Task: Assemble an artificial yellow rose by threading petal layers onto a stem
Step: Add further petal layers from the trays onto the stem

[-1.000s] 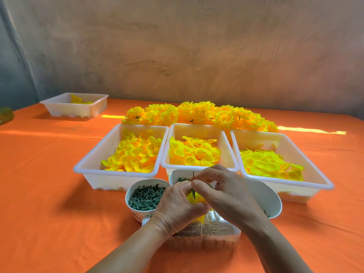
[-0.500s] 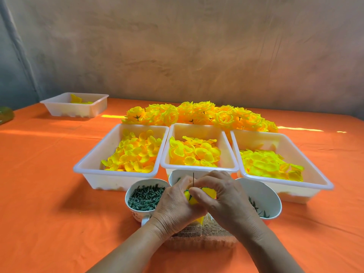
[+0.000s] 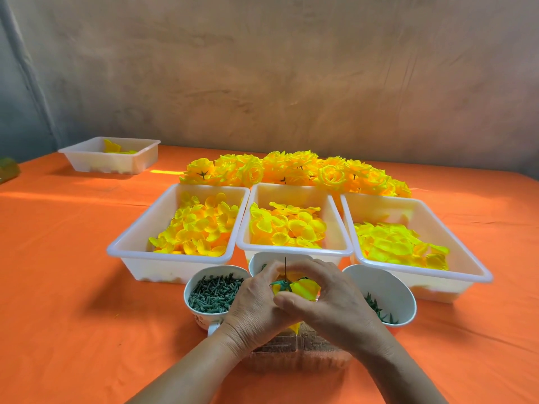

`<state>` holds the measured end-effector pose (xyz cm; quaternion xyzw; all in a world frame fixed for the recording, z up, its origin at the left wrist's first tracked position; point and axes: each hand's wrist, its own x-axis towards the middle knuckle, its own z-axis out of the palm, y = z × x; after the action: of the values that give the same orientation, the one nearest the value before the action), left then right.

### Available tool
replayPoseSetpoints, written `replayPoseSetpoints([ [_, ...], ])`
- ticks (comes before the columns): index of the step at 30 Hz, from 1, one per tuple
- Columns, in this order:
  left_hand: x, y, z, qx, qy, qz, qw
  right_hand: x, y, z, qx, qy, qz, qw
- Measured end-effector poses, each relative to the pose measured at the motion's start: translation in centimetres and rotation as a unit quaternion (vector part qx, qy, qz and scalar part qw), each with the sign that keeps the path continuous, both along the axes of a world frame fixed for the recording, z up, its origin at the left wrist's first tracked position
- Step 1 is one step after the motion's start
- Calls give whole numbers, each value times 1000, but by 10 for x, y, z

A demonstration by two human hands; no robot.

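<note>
The half-built rose (image 3: 306, 288) is held low in the middle of the view, above a clear plastic box (image 3: 291, 349) that is set at the near edge of the orange tablecloth (image 3: 73, 287). It is enclosed from both sides. The left hand (image 3: 253, 307) is curled round its left side and the right hand (image 3: 335, 310) round its right, with the right thumb laid across the front beneath the petals. Between the fingers only a patch of yellow petal and a green calyx (image 3: 281, 284) are seen. A thin dark stem (image 3: 285, 265) is seen standing upright out of the calyx — its lower end is hidden by the hands.

Just left of the left hand a white cup (image 3: 201, 317) is filled with small green pegs (image 3: 214, 293). Just right of the right hand a white bowl (image 3: 379, 284) is seen with a few green calyx pieces (image 3: 377, 309) in it. A second bowl (image 3: 258, 259) is mostly hidden behind the hands.

Behind these, three white trays are set side by side — the left tray (image 3: 163, 268), the middle tray (image 3: 294, 253) and the right tray (image 3: 431, 288) — each holding loose yellow petals. A heap of finished yellow roses (image 3: 294, 170) is piled behind them. Far back on the left, well apart, a small white tray (image 3: 87, 163) is seen with a few yellow petals inside.
</note>
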<state>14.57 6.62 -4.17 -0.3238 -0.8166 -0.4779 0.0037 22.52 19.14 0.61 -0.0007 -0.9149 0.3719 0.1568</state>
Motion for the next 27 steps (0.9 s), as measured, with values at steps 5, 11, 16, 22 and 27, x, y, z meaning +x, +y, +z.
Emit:
replayPoseSetpoints([
  [5,0,1,-1,5,11,3,1000,-2,-3,0,-55,42,-25,997],
  [11,-1,4,-2,-16,14,19,1000,-6,-10,-6,-24,59,-51,997],
  [16,-3,3,-4,-15,4,17,1000,-5,-9,-9,-27,67,-59,996],
  [22,0,1,2,-4,-13,-1,1000,-3,-7,-14,-47,80,-58,994],
  [27,2,1,3,-6,-5,6,1000,-4,-10,-17,-42,85,-70,993],
])
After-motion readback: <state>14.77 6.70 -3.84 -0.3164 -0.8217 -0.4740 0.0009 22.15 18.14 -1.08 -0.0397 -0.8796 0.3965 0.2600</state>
